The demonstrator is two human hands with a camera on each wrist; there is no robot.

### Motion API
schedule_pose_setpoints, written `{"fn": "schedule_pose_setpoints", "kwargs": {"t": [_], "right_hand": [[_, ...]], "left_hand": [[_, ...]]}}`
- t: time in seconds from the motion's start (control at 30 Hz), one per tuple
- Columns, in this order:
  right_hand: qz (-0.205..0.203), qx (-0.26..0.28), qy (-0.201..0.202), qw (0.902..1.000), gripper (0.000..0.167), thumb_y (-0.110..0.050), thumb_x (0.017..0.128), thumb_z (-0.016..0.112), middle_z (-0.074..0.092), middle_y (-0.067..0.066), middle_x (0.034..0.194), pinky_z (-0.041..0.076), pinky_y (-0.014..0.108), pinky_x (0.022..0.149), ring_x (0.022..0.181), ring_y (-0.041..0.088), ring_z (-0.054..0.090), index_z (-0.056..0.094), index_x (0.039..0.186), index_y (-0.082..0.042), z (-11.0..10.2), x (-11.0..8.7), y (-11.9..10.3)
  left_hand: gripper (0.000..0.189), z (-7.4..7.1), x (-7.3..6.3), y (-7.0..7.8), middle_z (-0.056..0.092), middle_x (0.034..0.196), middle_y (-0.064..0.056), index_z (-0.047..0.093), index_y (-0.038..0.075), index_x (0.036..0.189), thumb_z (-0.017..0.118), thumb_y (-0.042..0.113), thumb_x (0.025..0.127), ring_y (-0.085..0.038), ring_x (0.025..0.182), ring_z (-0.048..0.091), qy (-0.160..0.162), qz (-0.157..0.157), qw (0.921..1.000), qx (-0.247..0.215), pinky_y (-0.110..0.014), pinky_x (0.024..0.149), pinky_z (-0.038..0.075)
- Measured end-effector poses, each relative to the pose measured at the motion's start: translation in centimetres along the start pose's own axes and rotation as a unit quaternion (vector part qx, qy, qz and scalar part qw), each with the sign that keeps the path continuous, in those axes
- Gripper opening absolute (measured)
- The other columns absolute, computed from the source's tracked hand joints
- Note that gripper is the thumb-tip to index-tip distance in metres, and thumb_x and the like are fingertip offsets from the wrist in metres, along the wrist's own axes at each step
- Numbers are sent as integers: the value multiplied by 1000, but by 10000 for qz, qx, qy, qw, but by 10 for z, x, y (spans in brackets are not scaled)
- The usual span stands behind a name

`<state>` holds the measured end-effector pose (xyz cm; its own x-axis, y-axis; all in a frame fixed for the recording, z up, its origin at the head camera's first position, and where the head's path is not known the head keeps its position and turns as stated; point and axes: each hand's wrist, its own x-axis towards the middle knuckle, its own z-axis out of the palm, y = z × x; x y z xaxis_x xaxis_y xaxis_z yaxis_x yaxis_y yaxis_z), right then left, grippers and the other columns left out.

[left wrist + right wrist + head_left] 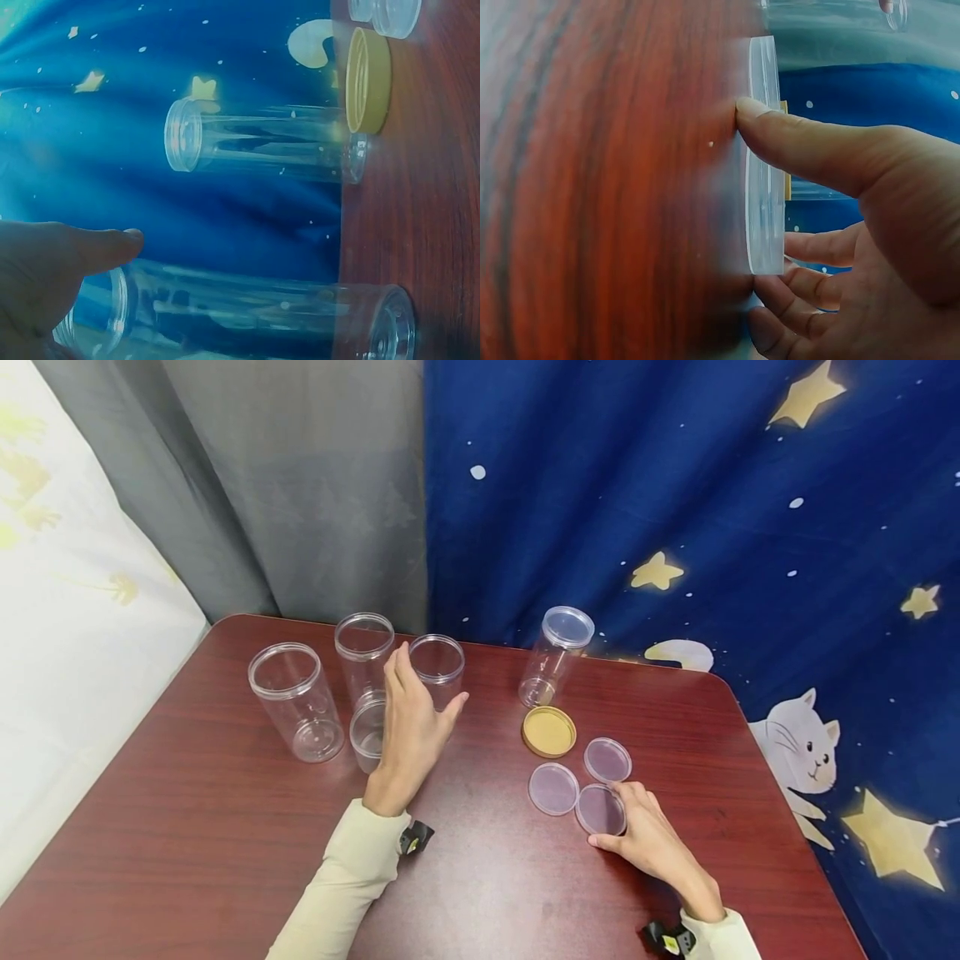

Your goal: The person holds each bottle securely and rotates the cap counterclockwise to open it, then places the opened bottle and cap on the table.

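My right hand (651, 837) grips the near clear plastic lid (602, 811) by its edges, thumb on one side and fingers on the other; the right wrist view shows this lid (766, 217) lying flat at the tabletop. Two more clear lids (553, 789) (608, 760) lie beside it. My left hand (411, 731) is raised among the open clear jars, thumb spread from straight fingers, and holds nothing that I can see. Nearest its thumb stands a tall lidless jar (438, 653), whose rim the hand partly covers in the left wrist view. A short jar (365, 739) is partly hidden behind this hand.
Two other tall lidless jars (296, 693) (363, 647) stand at the left. A clear jar with its lid on (557, 652) stands near the back edge, with a gold lid (549, 732) before it. Curtains (525, 510) hang behind the red-brown table (225, 860).
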<state>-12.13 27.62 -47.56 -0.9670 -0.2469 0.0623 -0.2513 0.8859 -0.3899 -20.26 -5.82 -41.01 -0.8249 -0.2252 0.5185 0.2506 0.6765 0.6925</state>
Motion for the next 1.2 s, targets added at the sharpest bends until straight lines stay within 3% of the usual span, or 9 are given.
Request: {"fn": "schedule_pose_setpoints", "kwargs": {"t": [0.13,0.3,0.47,0.63,0.77,0.93,1.07,1.2], "right_hand": [[12,97,43,9999,77,-27,63,93,58,17,112,43,47,86,103,34,51,57,123,5,-1,0,1],[23,176,72,9998,78,-27,63,93,57,17,112,43,47,86,102,34,51,56,123,5,0,0,3],[68,235,90,9997,79,-25,63,93,56,19,114,44,50,88,105,36,50,54,124,6,0,-1,5],[53,270,127,9995,79,-24,63,93,55,19,115,44,50,89,106,37,50,54,125,7,1,0,4],[75,281,68,9996,79,-24,64,93,55,19,115,44,50,89,105,37,50,53,125,6,1,-1,3],[73,279,45,9996,78,-24,64,93,55,20,114,44,51,88,104,37,50,53,124,7,0,-2,3],[51,293,58,9995,77,-23,64,93,55,19,113,44,50,88,104,36,51,54,124,6,1,-2,3],[-4,291,70,9996,77,-24,64,93,55,19,112,44,49,86,102,36,51,54,123,6,2,-1,2]], "left_hand": [[105,0,-1,3,31,147,-28,26,-10,147,91,22,70,-38,138,35,213,255,9988,361,-43,118,27],[99,-1,-2,13,30,151,-24,34,-6,145,91,26,70,-39,145,25,487,877,9925,706,-53,117,23],[82,-3,-7,34,32,153,-21,42,0,140,85,31,77,-37,147,21,148,1458,9867,709,-60,111,25],[67,3,-16,52,44,145,-20,47,-1,136,80,22,83,-35,141,36,-343,1858,9820,0,-53,110,35],[65,14,-17,57,51,137,-18,47,-1,137,79,19,84,-30,130,49,-1022,1619,9794,-646,-44,109,41],[69,33,-12,59,52,134,-18,44,-1,139,78,25,85,-29,125,51,-1967,930,9696,-1121,-42,108,42],[78,49,-5,58,50,135,-18,39,0,142,80,30,83,-31,124,51,-2426,453,9618,-1184,-44,107,42],[93,65,4,53,46,142,-19,31,1,149,83,35,79,-33,128,47,-2686,156,9591,-884,-48,110,39]]}}
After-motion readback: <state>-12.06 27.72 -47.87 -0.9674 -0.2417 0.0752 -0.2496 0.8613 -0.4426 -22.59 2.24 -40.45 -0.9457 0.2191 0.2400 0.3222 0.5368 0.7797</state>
